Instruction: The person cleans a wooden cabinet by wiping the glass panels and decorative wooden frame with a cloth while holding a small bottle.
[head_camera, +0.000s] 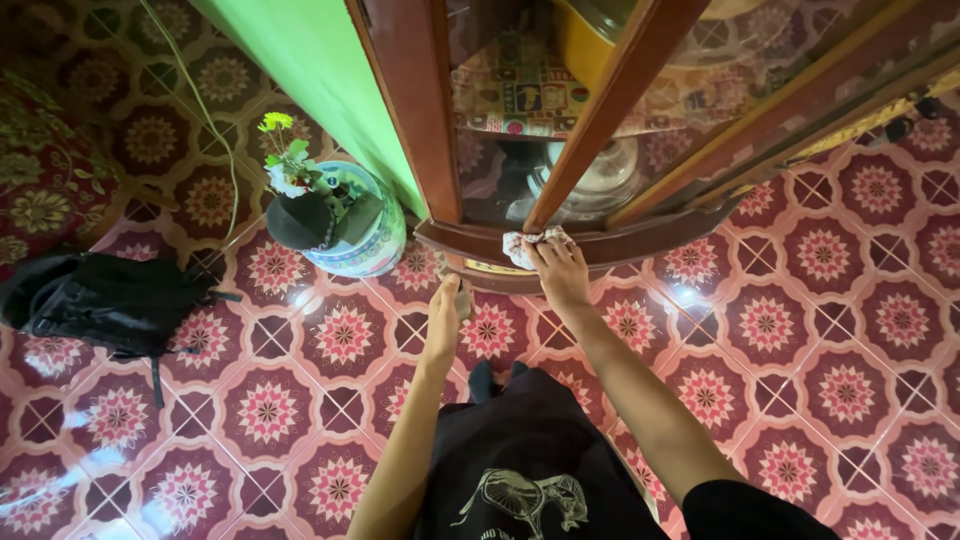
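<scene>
My right hand (560, 272) presses a crumpled white cloth (527, 244) against the bottom wooden ledge of a glass-fronted cabinet (620, 243), just below the foot of a slanted wooden door frame (600, 110). My left hand (445, 315) reaches down beside it, fingers closed around a small object at the cabinet's base; I cannot tell what the object is. Behind the glass stand metal pots and a patterned shelf lining.
A round ceramic pot (370, 235) with green plants and a yellow flower stands left of the cabinet by a green wall (310, 80). A black bag (100, 300) lies on the patterned red tile floor (800, 330) at left. A red floral cushion sits at far left.
</scene>
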